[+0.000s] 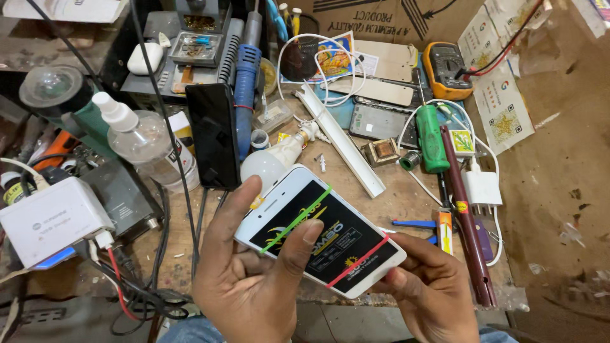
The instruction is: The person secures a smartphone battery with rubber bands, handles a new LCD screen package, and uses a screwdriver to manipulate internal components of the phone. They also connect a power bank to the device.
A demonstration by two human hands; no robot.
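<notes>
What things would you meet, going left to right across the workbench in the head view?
White box → clear bottle → black phone → light bulb → white phone held in both hands → green screwdriver → white charger

Just beyond the fingers (311,232) a white bulb (267,166) lies on the cluttered counter (546,190), beside a black phone (213,134). Farther off: a green screwdriver (432,138), yellow multimeter (447,68), and, right of the fingers, a white charger (481,188).

phone (321,232) before bulb (270,162), workbench (406,190) beneath
</notes>
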